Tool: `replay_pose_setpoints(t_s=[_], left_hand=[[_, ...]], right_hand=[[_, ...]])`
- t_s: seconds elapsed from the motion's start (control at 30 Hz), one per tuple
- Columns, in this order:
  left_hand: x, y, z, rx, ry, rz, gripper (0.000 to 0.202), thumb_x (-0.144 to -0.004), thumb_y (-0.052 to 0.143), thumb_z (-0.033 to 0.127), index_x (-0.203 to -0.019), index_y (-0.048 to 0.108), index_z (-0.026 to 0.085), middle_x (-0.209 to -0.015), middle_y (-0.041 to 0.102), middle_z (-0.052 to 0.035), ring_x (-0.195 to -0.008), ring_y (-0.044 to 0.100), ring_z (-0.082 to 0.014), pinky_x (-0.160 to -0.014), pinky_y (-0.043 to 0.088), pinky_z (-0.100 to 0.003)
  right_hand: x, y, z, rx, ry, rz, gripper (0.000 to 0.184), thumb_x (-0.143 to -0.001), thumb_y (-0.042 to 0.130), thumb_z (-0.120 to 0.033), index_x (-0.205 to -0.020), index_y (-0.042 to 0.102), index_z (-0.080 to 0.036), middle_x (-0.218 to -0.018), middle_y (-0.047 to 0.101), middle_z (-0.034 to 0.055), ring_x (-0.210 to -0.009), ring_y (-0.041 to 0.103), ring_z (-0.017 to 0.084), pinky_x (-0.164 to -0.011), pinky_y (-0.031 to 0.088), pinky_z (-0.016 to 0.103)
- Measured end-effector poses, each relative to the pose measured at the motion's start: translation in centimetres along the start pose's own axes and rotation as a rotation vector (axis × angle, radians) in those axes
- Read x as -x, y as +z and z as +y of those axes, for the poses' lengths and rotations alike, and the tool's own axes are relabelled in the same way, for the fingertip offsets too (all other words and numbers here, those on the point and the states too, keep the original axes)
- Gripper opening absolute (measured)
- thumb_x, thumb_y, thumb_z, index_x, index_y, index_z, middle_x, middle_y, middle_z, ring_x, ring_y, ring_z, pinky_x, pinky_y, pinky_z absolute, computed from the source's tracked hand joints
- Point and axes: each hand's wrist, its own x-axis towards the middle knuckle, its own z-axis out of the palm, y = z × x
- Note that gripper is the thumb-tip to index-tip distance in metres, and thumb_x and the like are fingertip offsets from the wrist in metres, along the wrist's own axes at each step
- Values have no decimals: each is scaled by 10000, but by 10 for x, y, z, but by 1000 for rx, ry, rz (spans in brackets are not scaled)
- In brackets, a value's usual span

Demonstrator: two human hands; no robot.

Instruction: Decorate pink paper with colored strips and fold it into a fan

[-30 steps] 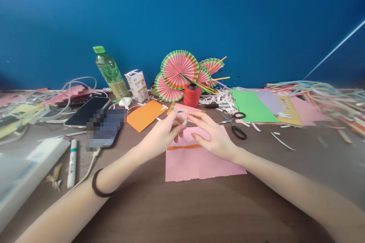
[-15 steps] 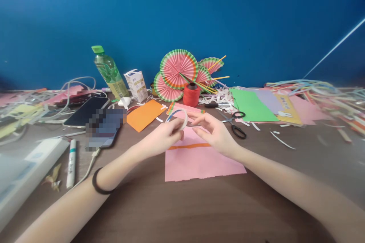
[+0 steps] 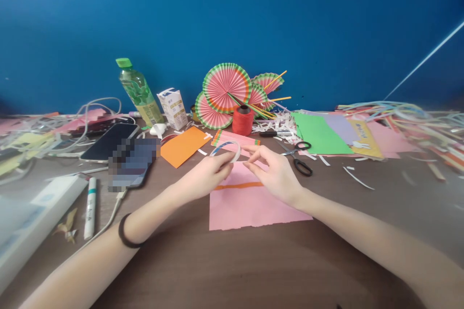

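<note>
My left hand [image 3: 210,172] is closed on a roll of tape [image 3: 235,146], a pale ring with a blue inner side, held tilted above the paper. Close to its right, my right hand [image 3: 273,171] has its thumb and fingertips pinched together, at the loose end of the tape; that thin strip is hard to see. Beneath both hands lies a pink sheet of paper [image 3: 250,210] with an uneven near edge. An orange strip [image 3: 239,185] runs across the sheet, partly covered by my right hand.
Behind the hands are pleated pink-and-green paper fans [image 3: 226,88], a red thread spool [image 3: 242,120] and a folded striped paper [image 3: 232,138]. Black-handled scissors [image 3: 303,166] and a green sheet [image 3: 322,135] lie right. Leftward are orange paper [image 3: 184,146], a phone [image 3: 136,164], a marker [image 3: 90,207] and a bottle [image 3: 139,94].
The tape roll has tipped lower in my left hand. My right fingertips have moved slightly left, closer to the left hand. The pink sheet lies as before.
</note>
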Motion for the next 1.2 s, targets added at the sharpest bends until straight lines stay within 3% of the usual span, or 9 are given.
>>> replay_pose_setpoints(t_s=[0.3,0.4,0.57,0.77,1.0,1.2], left_hand=[[-1,-7,0,-48,-14,-102,386,-837,282,193,-1160,493,200,-704,554,14,-605,512,-115,-609,404,-218],[-1,-7,-1,-86,-35,-75,420,-850,279,215,-1223,470,196,-737,591,-1,-650,549,-128,-673,423,-233],[0,-6,-3,-82,-84,-63,462,-852,279,247,-1281,435,173,-1010,637,-52,-894,590,-173,-817,425,-264],[0,-15,-6,-26,-134,-109,502,-824,301,245,-1314,403,199,-1354,430,-22,-1146,469,-193,-972,339,-298],[-2,-18,-13,-13,-145,-109,501,-823,316,267,-1317,397,239,-1269,519,-12,-1049,524,-194,-898,390,-302],[-2,-16,-19,22,-104,-48,466,-856,325,335,-1294,432,216,-1287,507,-27,-1109,495,-203,-945,362,-309]], right_hand=[[-4,-5,2,-66,79,-82,102,-786,524,-197,-701,473,-223,-1181,598,45,-1104,545,204,-932,418,393],[-3,-5,0,-64,108,-68,106,-774,533,-188,-700,465,-222,-1116,634,57,-1071,569,206,-893,447,380],[-3,-5,-3,-181,203,-111,125,-786,533,-228,-708,437,-216,-1074,648,79,-1042,586,198,-850,473,361],[-11,-11,-2,-299,248,-189,173,-805,520,-276,-716,384,-218,-1034,653,71,-1024,589,206,-858,451,403],[-11,-11,-1,-308,237,-223,188,-803,534,-289,-711,385,-222,-1064,635,68,-1142,512,216,-923,412,406],[-7,-12,-5,-220,196,-269,154,-846,469,-267,-738,367,-226,-1038,630,56,-1185,470,233,-901,413,405]])
